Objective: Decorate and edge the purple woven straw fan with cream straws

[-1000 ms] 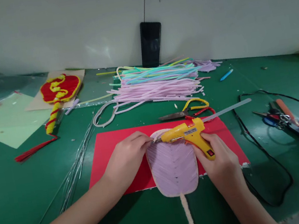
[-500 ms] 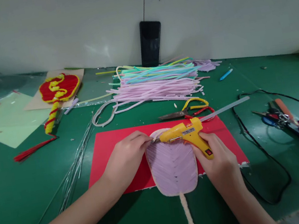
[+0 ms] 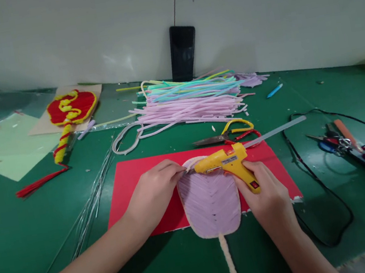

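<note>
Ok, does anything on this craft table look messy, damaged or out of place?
Mostly small things. White scraps dot the green mat. The red card sheet has a ragged white edge at its near right corner. The right hand holds the yellow glue gun normally.

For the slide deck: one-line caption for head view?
Right hand aims yellow glue gun at lilac woven fan; left hand steadies it.

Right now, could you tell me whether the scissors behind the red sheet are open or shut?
Shut: the scissors' blades lie together as one dark point.
</note>
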Demonstrator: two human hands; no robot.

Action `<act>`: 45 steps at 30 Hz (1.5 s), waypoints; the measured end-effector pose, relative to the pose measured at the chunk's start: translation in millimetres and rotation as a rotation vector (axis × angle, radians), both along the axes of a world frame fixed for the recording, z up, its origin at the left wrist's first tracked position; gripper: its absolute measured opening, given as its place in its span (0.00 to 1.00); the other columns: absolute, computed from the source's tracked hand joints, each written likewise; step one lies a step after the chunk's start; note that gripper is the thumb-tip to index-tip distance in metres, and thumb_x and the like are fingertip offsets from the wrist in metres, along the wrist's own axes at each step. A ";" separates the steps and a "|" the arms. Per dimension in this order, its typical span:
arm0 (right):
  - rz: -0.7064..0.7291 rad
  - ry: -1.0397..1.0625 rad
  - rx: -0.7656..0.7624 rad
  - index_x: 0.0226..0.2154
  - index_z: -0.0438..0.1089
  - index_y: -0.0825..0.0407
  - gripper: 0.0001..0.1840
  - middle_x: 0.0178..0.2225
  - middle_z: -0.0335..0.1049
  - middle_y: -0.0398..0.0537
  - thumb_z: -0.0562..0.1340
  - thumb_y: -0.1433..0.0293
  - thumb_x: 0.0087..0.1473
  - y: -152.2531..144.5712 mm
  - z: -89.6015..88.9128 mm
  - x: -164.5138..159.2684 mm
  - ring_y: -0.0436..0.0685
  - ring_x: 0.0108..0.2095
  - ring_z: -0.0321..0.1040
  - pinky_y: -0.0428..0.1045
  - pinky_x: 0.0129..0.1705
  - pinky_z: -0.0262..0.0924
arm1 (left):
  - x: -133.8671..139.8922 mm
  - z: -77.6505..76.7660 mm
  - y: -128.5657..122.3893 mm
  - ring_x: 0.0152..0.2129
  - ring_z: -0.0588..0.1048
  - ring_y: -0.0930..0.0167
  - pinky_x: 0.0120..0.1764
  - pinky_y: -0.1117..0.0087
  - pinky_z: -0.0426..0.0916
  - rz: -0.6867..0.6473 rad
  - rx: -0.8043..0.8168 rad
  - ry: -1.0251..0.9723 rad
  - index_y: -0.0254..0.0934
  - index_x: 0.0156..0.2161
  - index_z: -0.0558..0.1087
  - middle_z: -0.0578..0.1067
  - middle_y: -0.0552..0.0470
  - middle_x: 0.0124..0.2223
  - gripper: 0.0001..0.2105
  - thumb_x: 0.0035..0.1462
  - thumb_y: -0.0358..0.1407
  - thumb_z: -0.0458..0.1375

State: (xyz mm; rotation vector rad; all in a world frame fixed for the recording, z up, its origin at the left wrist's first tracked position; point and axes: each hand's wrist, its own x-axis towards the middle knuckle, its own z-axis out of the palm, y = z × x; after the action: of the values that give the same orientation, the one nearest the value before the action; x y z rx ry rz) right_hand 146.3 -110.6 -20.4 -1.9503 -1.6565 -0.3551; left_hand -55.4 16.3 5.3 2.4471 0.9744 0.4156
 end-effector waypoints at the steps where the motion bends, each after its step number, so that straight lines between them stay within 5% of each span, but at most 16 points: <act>1: 0.000 0.002 0.008 0.44 0.62 0.54 0.13 0.34 0.70 0.52 0.57 0.69 0.54 0.5 -0.1 -0.3 0.58 0.36 0.70 0.51 0.36 0.67 | 0.3 0.3 -0.1 0.34 0.75 0.72 0.38 0.73 0.70 0.003 0.003 0.003 0.36 0.35 0.74 0.77 0.51 0.39 0.13 0.59 0.29 0.46; 13: -0.032 -0.007 -0.013 0.41 0.63 0.55 0.12 0.34 0.70 0.52 0.58 0.70 0.53 -1.8 3.8 -1.9 0.57 0.36 0.69 0.49 0.35 0.66 | -0.2 -0.1 0.4 0.35 0.75 0.71 0.38 0.73 0.70 0.012 -0.020 -0.001 0.37 0.36 0.74 0.77 0.52 0.39 0.13 0.59 0.29 0.47; 21: -0.134 -0.069 0.023 0.41 0.62 0.56 0.23 0.32 0.70 0.52 0.63 0.59 0.47 2.0 1.6 -4.6 0.57 0.33 0.70 0.46 0.27 0.65 | -1.3 -1.7 0.1 0.34 0.74 0.72 0.39 0.74 0.69 -0.001 -0.018 -0.002 0.36 0.36 0.74 0.76 0.52 0.39 0.12 0.59 0.28 0.48; 29: -0.027 0.006 0.013 0.41 0.62 0.54 0.13 0.33 0.69 0.50 0.59 0.68 0.52 0.9 1.9 -2.9 0.56 0.35 0.69 0.47 0.35 0.66 | -0.3 -0.4 0.7 0.35 0.74 0.71 0.38 0.73 0.69 0.008 -0.006 0.015 0.37 0.37 0.74 0.77 0.52 0.39 0.12 0.59 0.29 0.47; 45: 0.016 0.038 -0.004 0.42 0.62 0.54 0.12 0.34 0.68 0.51 0.57 0.71 0.54 -0.3 1.3 -2.0 0.56 0.36 0.68 0.49 0.36 0.66 | -0.5 -1.6 0.9 0.35 0.74 0.71 0.37 0.73 0.69 0.008 -0.010 0.014 0.36 0.36 0.74 0.76 0.52 0.39 0.12 0.60 0.30 0.48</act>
State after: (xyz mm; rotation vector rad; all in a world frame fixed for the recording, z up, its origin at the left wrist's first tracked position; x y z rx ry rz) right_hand 144.3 -111.0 -19.1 -1.9338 -1.6494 -0.3064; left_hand -55.9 17.2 3.7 2.4403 0.9902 0.3963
